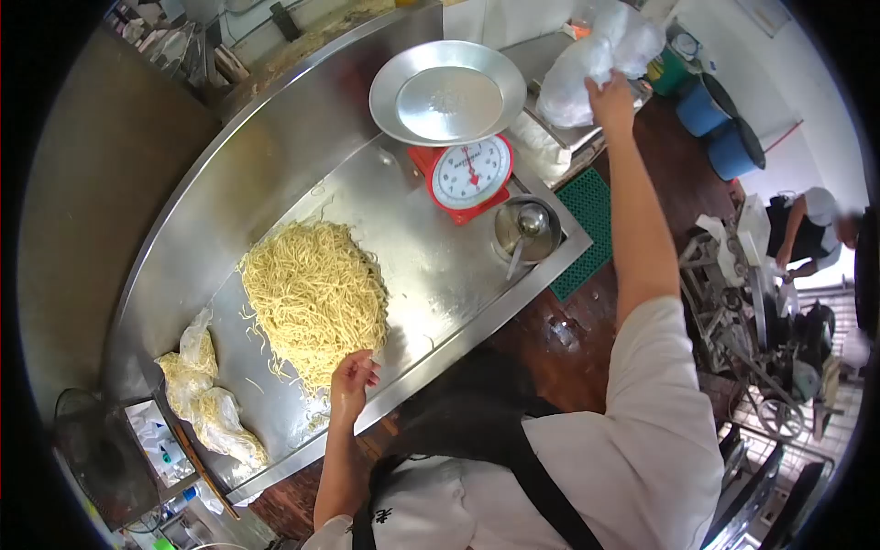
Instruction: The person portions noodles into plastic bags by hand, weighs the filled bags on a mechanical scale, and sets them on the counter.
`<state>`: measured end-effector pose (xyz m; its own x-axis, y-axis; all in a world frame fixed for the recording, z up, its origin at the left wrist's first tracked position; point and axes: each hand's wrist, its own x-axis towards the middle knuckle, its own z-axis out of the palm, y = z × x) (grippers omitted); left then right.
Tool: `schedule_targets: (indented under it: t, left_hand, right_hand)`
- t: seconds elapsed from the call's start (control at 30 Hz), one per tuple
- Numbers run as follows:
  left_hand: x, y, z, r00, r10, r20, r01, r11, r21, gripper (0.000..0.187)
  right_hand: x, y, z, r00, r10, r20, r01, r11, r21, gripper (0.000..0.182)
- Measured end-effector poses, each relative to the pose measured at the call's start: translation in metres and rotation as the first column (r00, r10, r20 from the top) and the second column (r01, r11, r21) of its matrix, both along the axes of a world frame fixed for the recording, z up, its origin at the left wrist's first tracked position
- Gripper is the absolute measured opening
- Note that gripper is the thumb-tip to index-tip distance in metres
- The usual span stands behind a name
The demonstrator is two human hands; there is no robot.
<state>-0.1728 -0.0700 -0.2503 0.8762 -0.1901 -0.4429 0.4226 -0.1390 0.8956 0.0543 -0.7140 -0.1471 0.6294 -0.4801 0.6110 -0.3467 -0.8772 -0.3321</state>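
A large heap of pale yellow noodles (pixel 316 298) lies on the steel table (pixel 412 302). At the heap's near edge is my left hand (pixel 354 378), its fingers curled loosely; whether noodles are between them is too small to tell. My right arm reaches far forward to the right, and my right hand (pixel 610 95) touches a bundle of clear plastic bags (pixel 577 82) with its fingers pinched at the bag's edge. Behind the heap stands a red dial scale (pixel 470 174) with a round metal pan (pixel 449 96) on top.
A metal bowl with a ladle (pixel 536 229) sits at the table's right corner. Plastic bags of noodles (pixel 206 394) lie at the left end. Blue bins (pixel 720 128) stand on the floor at the back right. Another person (pixel 807 229) works beside machinery (pixel 752 312) at the far right.
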Motion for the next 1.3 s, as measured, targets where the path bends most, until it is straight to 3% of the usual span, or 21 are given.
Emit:
schedule_targets:
  t: [0.03, 0.07, 0.1, 0.17, 0.27, 0.5, 0.57, 0.6, 0.63, 0.67, 0.77, 0.83, 0.9, 0.97, 1.07, 1.1, 1.13, 1.17, 1.2, 1.27, 1.3]
  left_hand:
    - [-0.001, -0.008, -0.004, 0.999, -0.047, 0.001, 0.046, 0.999, 0.019, 0.026]
    - [0.002, -0.015, 0.0, 1.0, -0.006, 0.005, 0.006, 0.999, 0.038, 0.026]
    - [0.007, -0.021, 0.006, 0.999, 0.035, 0.014, -0.036, 0.998, 0.055, 0.025]
    - [0.012, -0.028, 0.016, 0.993, 0.111, 0.036, -0.114, 0.989, 0.095, 0.025]
    - [0.009, -0.031, 0.022, 0.979, 0.195, 0.065, -0.202, 0.971, 0.129, 0.026]
    - [-0.013, -0.04, 0.027, 0.981, 0.191, 0.024, -0.192, 0.968, 0.162, 0.026]
    - [-0.014, -0.041, 0.029, 0.981, 0.189, 0.029, -0.191, 0.973, 0.132, 0.027]
    - [-0.012, -0.046, 0.036, 0.981, 0.194, 0.025, -0.196, 0.972, 0.128, 0.027]
    - [-0.011, -0.049, 0.044, 0.979, 0.202, 0.019, -0.203, 0.971, 0.125, 0.027]
    - [-0.006, -0.054, 0.051, 0.981, 0.193, 0.016, -0.194, 0.977, 0.084, 0.036]
    - [0.019, -0.068, 0.071, 0.976, 0.217, 0.002, -0.212, 0.952, -0.22, 0.056]
    - [0.049, -0.073, 0.106, 0.99, 0.139, -0.029, -0.138, 0.893, -0.429, 0.077]
    - [0.073, -0.073, 0.148, 0.998, 0.056, 0.032, -0.034, 0.876, -0.481, 0.087]
    - [0.089, -0.056, 0.165, 0.994, -0.105, -0.018, 0.075, 0.814, -0.576, 0.071]
    - [0.079, -0.022, 0.162, 0.92, -0.361, 0.153, 0.379, 0.918, -0.115, 0.06]
    - [0.07, -0.009, 0.156, 0.913, -0.353, 0.205, 0.377, 0.922, -0.091, 0.058]
    - [0.061, 0.006, 0.148, 0.961, -0.262, 0.092, 0.275, 0.947, -0.164, 0.054]
    - [0.052, 0.025, 0.139, 0.984, -0.177, -0.027, 0.166, 0.96, -0.226, 0.05]
    - [0.042, 0.048, 0.129, 0.984, 0.006, -0.177, -0.074, 0.923, -0.378, 0.047]
    - [0.026, 0.094, 0.112, 0.812, 0.25, -0.527, -0.544, 0.649, -0.531, 0.042]
    - [0.021, 0.121, 0.109, 0.881, 0.222, -0.418, -0.416, 0.784, -0.461, 0.039]
  right_hand:
    - [0.032, -0.036, -0.004, 0.992, -0.129, 0.007, 0.129, 0.991, -0.026, 0.082]
    - [0.045, -0.046, 0.011, 0.971, -0.201, -0.127, 0.196, 0.979, -0.054, 0.089]
    - [0.066, -0.075, 0.0, 0.974, -0.215, -0.078, 0.202, 0.968, -0.148, 0.08]
    - [0.078, -0.097, 0.011, 0.98, -0.126, -0.152, 0.142, 0.985, 0.096, 0.05]
    - [0.081, -0.112, 0.02, 0.985, -0.11, -0.131, 0.118, 0.991, 0.059, 0.035]
    - [0.082, -0.129, 0.073, 0.982, -0.026, 0.189, 0.045, 0.995, -0.094, 0.032]
    - [0.042, -0.065, 0.145, 0.847, 0.169, 0.503, -0.292, 0.94, 0.176, 0.026]
    - [0.019, -0.028, 0.176, 0.64, 0.222, 0.736, -0.618, 0.718, 0.321, 0.022]
    - [-0.005, 0.003, 0.191, 0.398, 0.136, 0.907, -0.868, 0.376, 0.324, 0.018]
    - [-0.026, 0.023, 0.181, 0.288, 0.14, 0.947, -0.946, 0.194, 0.259, 0.023]
    - [-0.084, 0.135, 0.126, 0.132, 0.162, 0.978, -0.874, -0.447, 0.192, 0.027]
    - [-0.109, 0.218, 0.081, 0.129, 0.39, 0.912, -0.644, -0.666, 0.376, 0.031]
    - [-0.125, 0.278, 0.056, 0.073, 0.775, 0.628, -0.44, -0.54, 0.718, 0.02]
    - [-0.132, 0.327, 0.032, 0.087, 0.819, 0.567, -0.547, -0.437, 0.714, 0.016]
    - [-0.138, 0.379, 0.008, 0.243, 0.863, 0.443, -0.603, -0.223, 0.766, 0.011]
    - [-0.14, 0.397, 0.001, 0.304, 0.835, 0.459, -0.622, -0.192, 0.759, 0.009]
    - [-0.14, 0.416, -0.005, 0.362, 0.802, 0.475, -0.64, -0.157, 0.752, 0.008]
    - [-0.139, 0.439, -0.01, 0.272, 0.855, 0.441, -0.703, -0.136, 0.698, 0.006]
    - [-0.137, 0.462, -0.015, 0.188, 0.899, 0.395, -0.763, -0.12, 0.635, 0.007]
    - [-0.133, 0.514, -0.019, 0.055, 0.966, 0.253, -0.879, -0.073, 0.471, 0.009]
    - [-0.131, 0.546, -0.019, 0.01, 0.987, 0.159, -0.929, -0.05, 0.368, 0.008]
